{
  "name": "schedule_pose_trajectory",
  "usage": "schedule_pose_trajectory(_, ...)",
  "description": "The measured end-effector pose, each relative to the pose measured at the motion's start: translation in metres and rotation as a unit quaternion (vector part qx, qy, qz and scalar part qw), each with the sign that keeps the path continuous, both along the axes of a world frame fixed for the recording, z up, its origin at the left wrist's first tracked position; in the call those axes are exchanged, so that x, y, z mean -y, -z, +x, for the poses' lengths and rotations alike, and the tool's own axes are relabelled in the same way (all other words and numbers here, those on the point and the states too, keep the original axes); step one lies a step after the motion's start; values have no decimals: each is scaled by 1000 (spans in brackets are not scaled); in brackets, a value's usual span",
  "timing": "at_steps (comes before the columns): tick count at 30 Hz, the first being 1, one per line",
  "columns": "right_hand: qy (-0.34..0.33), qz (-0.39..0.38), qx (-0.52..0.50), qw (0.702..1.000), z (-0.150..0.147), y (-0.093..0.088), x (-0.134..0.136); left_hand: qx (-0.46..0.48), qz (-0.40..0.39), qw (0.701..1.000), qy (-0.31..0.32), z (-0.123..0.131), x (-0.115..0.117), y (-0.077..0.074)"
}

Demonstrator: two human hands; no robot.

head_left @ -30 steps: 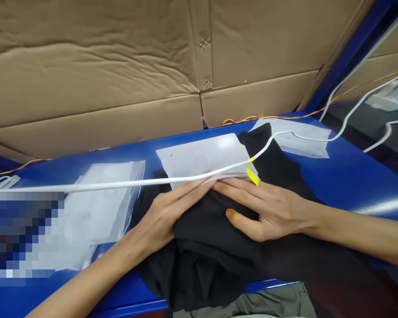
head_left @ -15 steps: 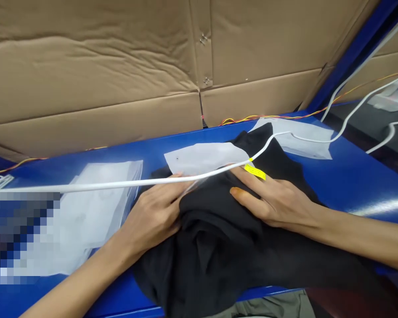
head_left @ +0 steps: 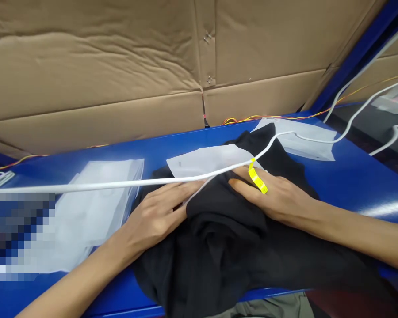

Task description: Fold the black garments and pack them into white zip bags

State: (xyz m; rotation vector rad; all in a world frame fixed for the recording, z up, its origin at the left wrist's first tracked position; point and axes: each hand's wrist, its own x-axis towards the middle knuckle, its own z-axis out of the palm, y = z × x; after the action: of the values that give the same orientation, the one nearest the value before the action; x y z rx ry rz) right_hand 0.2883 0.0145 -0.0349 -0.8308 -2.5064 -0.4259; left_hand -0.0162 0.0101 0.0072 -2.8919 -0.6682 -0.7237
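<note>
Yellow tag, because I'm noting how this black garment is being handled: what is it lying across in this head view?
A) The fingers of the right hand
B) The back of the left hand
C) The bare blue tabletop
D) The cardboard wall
A. The yellow tag lies across the fingers of the right hand, which rests on the black garment.

Stapled cardboard wall (head_left: 96,57) — glossy blue workbench (head_left: 358,181)
</note>
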Motion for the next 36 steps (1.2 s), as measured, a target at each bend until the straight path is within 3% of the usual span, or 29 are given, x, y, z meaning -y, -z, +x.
schedule_pose_trajectory(6, 69, 83, 3, 994, -2, -4, 8, 7, 92, 996, -19, 4, 5, -1)
schedule_pose_trajectory(10, 37, 91, -14, 995, -3, -7, 6, 13, 106, 994, -32, 7, 9, 2)
schedule_pose_trajectory(13, 5, 81, -33, 996, -3, -7, 4, 45, 78, 995, -42, 8, 10, 2)
schedule_pose_trajectory(18, -26, 39, -52, 998, 1, -2, -1, 46, -47, 994, -83, 9, 10, 0)
schedule_pose_trajectory(25, -76, -24, -34, 996, 2, -7, -4, 47, -28, 994, -93, 9, 9, 0)
schedule_pose_trajectory(31, 2, 32, -54, 998, -6, -3, 6, 5, 127, 992, -10, 13, 10, -3)
schedule_pose_trajectory(36, 32, 44, -8, 998, -6, -4, 5, 7, 78, 996, -39, 17, 14, -3)
